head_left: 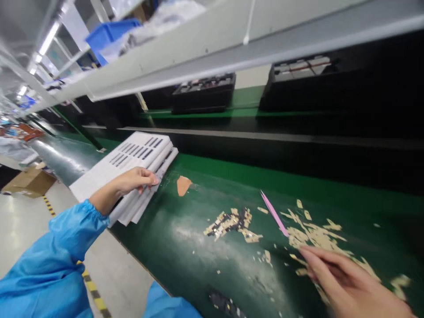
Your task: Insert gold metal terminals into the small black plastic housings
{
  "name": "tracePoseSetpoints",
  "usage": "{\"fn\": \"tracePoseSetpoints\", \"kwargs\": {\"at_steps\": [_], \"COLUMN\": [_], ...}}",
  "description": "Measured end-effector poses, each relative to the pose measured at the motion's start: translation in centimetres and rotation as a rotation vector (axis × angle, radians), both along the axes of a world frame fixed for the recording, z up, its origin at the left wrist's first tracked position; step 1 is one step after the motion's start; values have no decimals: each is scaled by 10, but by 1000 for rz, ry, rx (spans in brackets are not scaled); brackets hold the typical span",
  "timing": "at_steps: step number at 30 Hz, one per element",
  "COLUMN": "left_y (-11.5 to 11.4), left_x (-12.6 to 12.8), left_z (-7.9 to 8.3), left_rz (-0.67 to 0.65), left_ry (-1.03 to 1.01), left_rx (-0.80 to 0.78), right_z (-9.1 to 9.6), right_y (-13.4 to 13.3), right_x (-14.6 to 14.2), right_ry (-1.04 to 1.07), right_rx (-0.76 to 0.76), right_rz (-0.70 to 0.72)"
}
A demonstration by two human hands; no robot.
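My left hand [137, 179] is at the right side of a stack of white foam trays [109, 170] with dark slots. Its thumb and fingers are pinched together, and what lies between them is too small to make out. My right hand [351, 282] is low on the right, thumb and forefinger together over a spread of tan scraps [318, 236]; whatever they pinch cannot be made out. Just beyond its fingertips lies a pair of pink tweezers [274, 214]. Between the hands is a pile of small black and tan parts [230, 223].
An orange-brown scrap [183, 185] lies on the green worktop [205, 176] near the stack. A dark strip [227, 304] is at the front edge. Black bins [203, 95] stand on a ledge behind, under an overhead shelf [212, 62]. A cardboard box [29, 181] sits at the left.
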State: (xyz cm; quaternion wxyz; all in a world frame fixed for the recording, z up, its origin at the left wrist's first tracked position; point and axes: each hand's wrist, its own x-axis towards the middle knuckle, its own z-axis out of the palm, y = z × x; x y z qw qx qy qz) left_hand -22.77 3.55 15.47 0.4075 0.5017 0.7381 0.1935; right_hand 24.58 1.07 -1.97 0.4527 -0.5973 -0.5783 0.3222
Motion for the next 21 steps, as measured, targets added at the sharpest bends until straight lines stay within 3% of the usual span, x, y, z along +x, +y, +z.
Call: {"fn": "tracePoseSetpoints", "kwargs": {"at_steps": [4, 8, 11, 14, 15, 17, 19, 21], "left_y": [5, 7, 2, -6, -9, -13, -12, -5], "left_x": [49, 70, 83, 117, 135, 179, 221, 251], "left_z": [-59, -102, -109, -102, -100, -101, -112, -127], "left_rz": [-126, -326, -370, -284, -287, -420, -460, -333], "left_ry": [-128, 72, 363, 608, 545, 198, -152, -487], "left_rx": [-155, -178, 37, 443, 517, 458, 256, -25], "right_z": [39, 39, 23, 9, 7, 8, 12, 16], "right_y": [3, 9, 13, 16, 16, 14, 11, 8], "right_x": [-19, -31, -34, -32, -31, -30, -28, -27], "right_ry": [67, 243, 415, 391, 346, 238, 114, 1], "right_rx": [-82, -147, -204, -220, -207, -143, -46, 50], "right_rz": [-7, 125, 219, 234, 236, 238, 235, 224]}}
